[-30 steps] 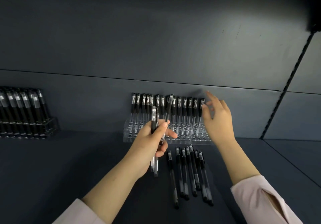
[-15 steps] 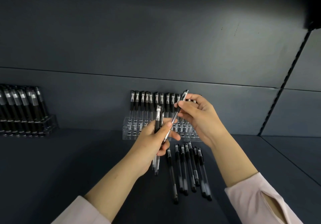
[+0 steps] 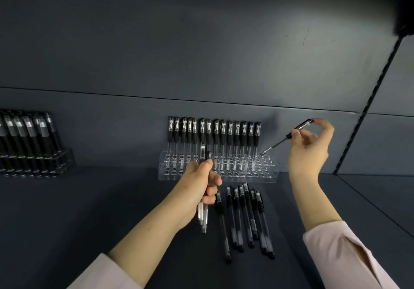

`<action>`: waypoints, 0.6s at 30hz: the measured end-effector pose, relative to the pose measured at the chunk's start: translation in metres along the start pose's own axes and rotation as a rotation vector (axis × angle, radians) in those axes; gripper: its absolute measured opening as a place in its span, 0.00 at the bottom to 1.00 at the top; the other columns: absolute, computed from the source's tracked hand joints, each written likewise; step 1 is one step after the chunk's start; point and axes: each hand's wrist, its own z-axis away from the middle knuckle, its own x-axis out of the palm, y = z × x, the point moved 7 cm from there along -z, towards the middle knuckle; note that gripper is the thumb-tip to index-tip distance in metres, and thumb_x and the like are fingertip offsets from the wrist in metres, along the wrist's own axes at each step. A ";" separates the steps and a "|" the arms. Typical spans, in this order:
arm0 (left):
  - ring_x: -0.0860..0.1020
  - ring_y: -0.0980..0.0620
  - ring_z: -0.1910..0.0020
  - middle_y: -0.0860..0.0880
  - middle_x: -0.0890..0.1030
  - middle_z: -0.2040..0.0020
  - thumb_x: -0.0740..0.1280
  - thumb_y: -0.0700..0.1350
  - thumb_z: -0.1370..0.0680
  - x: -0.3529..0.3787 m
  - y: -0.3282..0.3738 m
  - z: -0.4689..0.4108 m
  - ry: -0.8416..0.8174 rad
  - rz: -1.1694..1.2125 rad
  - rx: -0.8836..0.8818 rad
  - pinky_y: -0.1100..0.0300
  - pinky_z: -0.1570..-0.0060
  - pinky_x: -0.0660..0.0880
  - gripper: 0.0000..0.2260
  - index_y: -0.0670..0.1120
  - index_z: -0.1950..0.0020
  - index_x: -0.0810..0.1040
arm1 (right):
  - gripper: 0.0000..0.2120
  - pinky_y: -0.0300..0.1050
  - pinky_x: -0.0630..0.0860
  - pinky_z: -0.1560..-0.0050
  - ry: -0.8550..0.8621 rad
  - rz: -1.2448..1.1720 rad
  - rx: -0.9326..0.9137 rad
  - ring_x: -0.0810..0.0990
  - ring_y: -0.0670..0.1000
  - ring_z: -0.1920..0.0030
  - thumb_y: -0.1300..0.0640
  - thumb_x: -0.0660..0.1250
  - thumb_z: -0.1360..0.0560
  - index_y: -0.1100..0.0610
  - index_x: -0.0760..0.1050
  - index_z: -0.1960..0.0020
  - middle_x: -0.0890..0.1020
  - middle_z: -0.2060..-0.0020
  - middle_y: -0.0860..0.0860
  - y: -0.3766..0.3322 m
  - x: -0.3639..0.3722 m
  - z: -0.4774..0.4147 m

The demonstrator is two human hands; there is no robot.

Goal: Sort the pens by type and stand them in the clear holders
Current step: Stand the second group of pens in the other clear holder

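Note:
A clear holder point(image 3: 264, 172) stands against the back wall, with a row of black pens point(image 3: 215, 136) upright in its rear holes. My left hand point(image 3: 199, 188) grips a small bundle of pens point(image 3: 202, 216) upright in front of the holder. My right hand point(image 3: 310, 149) pinches one black pen point(image 3: 277, 143), tilted, its lower end at a hole near the holder's right end. Several black pens point(image 3: 244, 219) lie side by side on the dark shelf before the holder.
A second clear holder point(image 3: 57, 162) filled with black pens point(image 3: 24, 136) stands at the far left against the wall. A dark slotted upright point(image 3: 367, 107) runs down the wall to the right. Dark shelf surface spreads to both sides.
My right hand took one pen from the bundle in my left hand and carried it right, down to the holder's right end. My left hand stayed nearly still.

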 end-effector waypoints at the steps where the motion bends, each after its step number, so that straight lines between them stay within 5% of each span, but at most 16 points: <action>1: 0.67 0.57 0.78 0.51 0.78 0.71 0.59 0.46 0.16 0.000 0.000 0.000 -0.004 -0.016 0.016 0.65 0.82 0.62 0.04 0.46 0.47 0.69 | 0.17 0.33 0.73 0.55 -0.010 0.008 -0.024 0.80 0.43 0.58 0.61 0.64 0.22 0.45 0.65 0.40 0.82 0.58 0.47 -0.001 0.002 0.000; 5: 0.71 0.58 0.74 0.54 0.80 0.68 0.59 0.48 0.17 -0.001 0.003 0.003 -0.007 -0.109 0.084 0.65 0.77 0.66 0.08 0.45 0.45 0.74 | 0.17 0.22 0.69 0.58 -0.069 0.046 -0.127 0.78 0.35 0.59 0.63 0.63 0.22 0.46 0.67 0.38 0.80 0.58 0.45 -0.006 0.010 0.003; 10: 0.70 0.57 0.76 0.54 0.80 0.70 0.58 0.53 0.17 -0.005 0.009 0.005 0.002 -0.159 0.119 0.64 0.79 0.64 0.10 0.51 0.45 0.76 | 0.19 0.24 0.71 0.57 -0.216 0.176 -0.219 0.79 0.42 0.55 0.64 0.64 0.22 0.47 0.68 0.37 0.79 0.54 0.47 -0.008 0.027 0.008; 13: 0.66 0.57 0.78 0.53 0.78 0.71 0.59 0.49 0.16 -0.004 0.009 0.003 -0.001 -0.071 0.090 0.66 0.81 0.60 0.09 0.45 0.45 0.73 | 0.20 0.27 0.71 0.58 -0.251 0.246 -0.262 0.79 0.44 0.57 0.63 0.65 0.22 0.45 0.67 0.36 0.79 0.55 0.46 -0.009 0.033 0.008; 18: 0.68 0.59 0.77 0.54 0.78 0.72 0.58 0.40 0.17 -0.001 0.011 0.004 -0.007 -0.022 0.098 0.66 0.81 0.63 0.06 0.44 0.46 0.74 | 0.16 0.48 0.79 0.51 -0.290 0.366 -0.339 0.79 0.49 0.57 0.62 0.65 0.22 0.51 0.72 0.36 0.80 0.52 0.50 -0.009 0.038 0.007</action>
